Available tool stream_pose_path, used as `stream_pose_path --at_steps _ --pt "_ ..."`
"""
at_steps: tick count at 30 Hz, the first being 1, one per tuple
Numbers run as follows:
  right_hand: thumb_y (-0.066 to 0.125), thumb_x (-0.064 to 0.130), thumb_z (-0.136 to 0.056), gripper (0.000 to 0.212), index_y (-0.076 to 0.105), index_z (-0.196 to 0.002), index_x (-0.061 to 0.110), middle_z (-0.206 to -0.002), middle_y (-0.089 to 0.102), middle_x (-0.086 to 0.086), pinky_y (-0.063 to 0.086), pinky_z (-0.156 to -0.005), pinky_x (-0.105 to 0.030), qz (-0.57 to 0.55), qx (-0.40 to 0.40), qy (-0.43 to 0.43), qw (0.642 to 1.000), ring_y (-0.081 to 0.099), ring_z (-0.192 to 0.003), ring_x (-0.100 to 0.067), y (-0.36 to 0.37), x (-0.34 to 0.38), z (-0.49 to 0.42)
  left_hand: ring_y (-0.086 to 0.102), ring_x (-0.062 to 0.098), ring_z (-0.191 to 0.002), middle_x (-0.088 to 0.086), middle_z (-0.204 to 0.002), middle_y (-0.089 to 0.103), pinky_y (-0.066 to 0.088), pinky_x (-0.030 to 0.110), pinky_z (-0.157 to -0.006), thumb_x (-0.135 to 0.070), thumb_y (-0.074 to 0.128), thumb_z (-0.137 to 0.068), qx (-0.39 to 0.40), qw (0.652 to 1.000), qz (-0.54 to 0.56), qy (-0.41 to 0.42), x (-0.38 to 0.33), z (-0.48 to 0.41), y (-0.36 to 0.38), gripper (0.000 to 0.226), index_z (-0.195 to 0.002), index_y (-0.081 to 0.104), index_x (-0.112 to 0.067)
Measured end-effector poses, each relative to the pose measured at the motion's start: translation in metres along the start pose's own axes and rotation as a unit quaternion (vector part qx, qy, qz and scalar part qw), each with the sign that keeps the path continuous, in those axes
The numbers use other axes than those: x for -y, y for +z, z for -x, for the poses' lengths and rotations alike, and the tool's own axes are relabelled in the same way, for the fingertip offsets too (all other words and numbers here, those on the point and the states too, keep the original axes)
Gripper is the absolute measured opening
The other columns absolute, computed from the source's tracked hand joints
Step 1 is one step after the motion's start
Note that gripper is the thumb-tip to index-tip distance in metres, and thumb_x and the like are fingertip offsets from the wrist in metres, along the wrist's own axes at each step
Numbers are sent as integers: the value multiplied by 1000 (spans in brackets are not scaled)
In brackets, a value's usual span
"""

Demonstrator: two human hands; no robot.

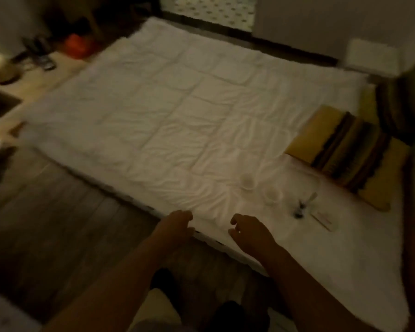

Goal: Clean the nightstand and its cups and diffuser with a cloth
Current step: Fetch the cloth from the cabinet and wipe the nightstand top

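Note:
The dim, blurred head view shows a bed with a white quilt (177,121). Two pale cups rest on the quilt near its front edge, one (247,181) a little farther than the other (272,195). Just right of them lies a small dark object with a light stick (303,207), possibly the diffuser, and a flat white card (322,219). My left hand (177,226) hovers at the quilt's front edge, fingers loosely curled, holding nothing. My right hand (249,232) is over the quilt beside it, fingers apart and empty. No cloth shows.
A yellow striped pillow (345,152) lies at the right of the bed. Wooden floor (58,224) runs along the left. A light-wood surface (34,73) with dark items and a lamp glow stands at the far left. A white box (371,56) sits far right.

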State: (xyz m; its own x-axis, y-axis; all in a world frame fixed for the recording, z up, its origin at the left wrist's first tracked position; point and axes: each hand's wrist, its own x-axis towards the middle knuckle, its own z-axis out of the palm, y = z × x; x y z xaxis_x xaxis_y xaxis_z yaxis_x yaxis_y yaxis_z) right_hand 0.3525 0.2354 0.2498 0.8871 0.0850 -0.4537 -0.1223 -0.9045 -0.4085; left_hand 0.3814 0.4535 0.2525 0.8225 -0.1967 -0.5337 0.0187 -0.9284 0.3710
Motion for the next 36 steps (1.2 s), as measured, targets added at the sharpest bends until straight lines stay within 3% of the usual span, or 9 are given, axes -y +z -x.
stream_pose_path --at_steps 4,7,11,16,22,25,30,36 --pt "49 37 -95 34 52 -124 20 -121 60 -1 39 -84 -23 40 51 -87 994 56 -108 -17 15 101 -44 57 21 -116 6 -127 61 47 34 -97 -26 57 -92 -53 994 49 -77 92 25 -42 33 -123 59 -17" --pt "50 34 -94 31 52 -122 20 -120 60 -2 44 -87 -28 78 90 -131 984 57 -108 -19 29 190 -80 54 23 -122 7 -132 58 43 35 -102 -31 59 -91 -79 982 76 -151 173 43 -74 40 -128 55 -15" --pt "47 30 -95 23 58 -112 18 -112 63 -5 50 -84 -32 110 128 -172 970 60 -98 -20 52 313 -124 58 26 -115 11 -126 61 46 38 -97 -35 58 -90 -107 966 117 -205 285 60 -114 39 -121 59 -12" --pt "49 27 -96 30 55 -123 17 -123 59 -8 44 -92 -33 137 179 -234 946 57 -110 -23 102 470 -168 56 26 -120 9 -131 59 44 35 -98 -31 53 -94 -163 939 164 -256 408 89 -165 37 -126 58 -14" --pt "54 27 -92 25 57 -114 15 -111 64 -8 52 -88 -39 144 161 -313 925 61 -99 -23 140 643 -221 61 27 -105 8 -118 63 53 40 -89 -26 51 -93 -219 894 221 -323 525 109 -226 27 -114 62 -14" --pt "57 26 -90 31 56 -120 16 -111 64 -7 53 -85 -34 142 162 -355 910 61 -97 -20 151 712 -260 61 21 -96 6 -111 64 55 39 -86 -29 53 -92 -236 877 236 -347 575 102 -258 21 -107 62 -18" --pt "56 31 -91 40 53 -126 14 -111 63 -8 51 -86 -35 146 153 -420 883 60 -98 -21 161 812 -343 57 27 -112 11 -126 58 50 39 -94 -28 54 -93 -257 860 246 -366 660 62 -329 40 -130 52 -13" --pt "57 36 -90 39 52 -124 16 -114 62 -8 52 -88 -39 153 168 -441 868 60 -101 -22 152 935 -456 53 24 -119 10 -131 55 42 33 -99 -35 53 -96 -268 849 228 -394 756 0 -441 44 -134 50 -13"
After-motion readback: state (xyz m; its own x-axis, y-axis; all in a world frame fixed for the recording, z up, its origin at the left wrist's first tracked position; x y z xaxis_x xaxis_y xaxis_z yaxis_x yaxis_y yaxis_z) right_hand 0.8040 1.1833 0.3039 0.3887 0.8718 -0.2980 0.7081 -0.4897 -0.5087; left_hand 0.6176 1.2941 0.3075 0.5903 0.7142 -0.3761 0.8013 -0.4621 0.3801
